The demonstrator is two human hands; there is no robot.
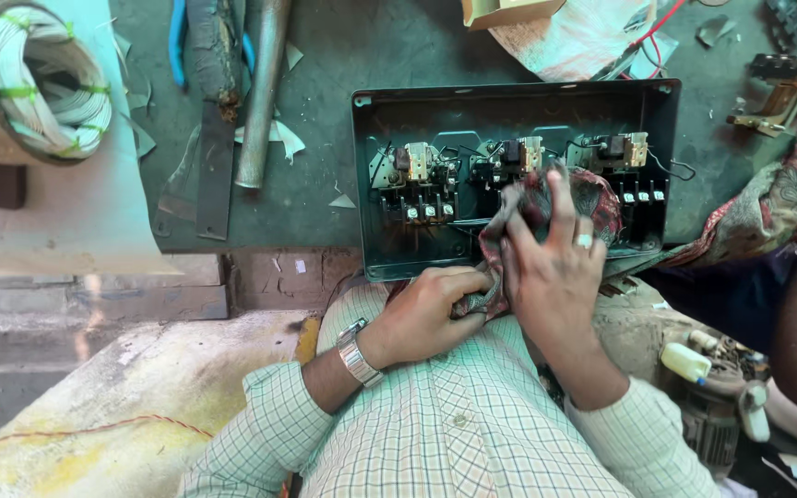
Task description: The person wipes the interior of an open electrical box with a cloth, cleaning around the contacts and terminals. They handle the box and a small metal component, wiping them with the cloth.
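head view looks straight down on our two hands working at a dark green, open metal switch box [371, 184] that lies on a dark workbench [343, 55]. our left hand [426, 314], with a silver metal watch [358, 352] on its wrist, is curled into a fist around the lower end of a red and dark patterned cloth rag [592, 198], gripping it just at the near rim of the box. our right hand [551, 263], with a silver ring [584, 241] on one finger, lies flat on the upper part of the same rag, fingers stretched and slightly spread, pressing the cloth down over the middle and right parts inside the box. the rag runs from the fist up under the right palm and bunches over the components.

inside the box we see three small electrical units with cream and black parts [417, 166] in a row along the back, with black wires between them; the left one is uncovered, the others are partly hidden by the cloth and our fingers.

on the bench to the left lie a grey metal pipe [262, 92] and a flat dark metal strip [216, 166], side by side, with white paper scraps [286, 138] near them. a coil of white wire bound with green ties [43, 78] sits at the far left. our checked pale green shirt fills the bottom of the view.
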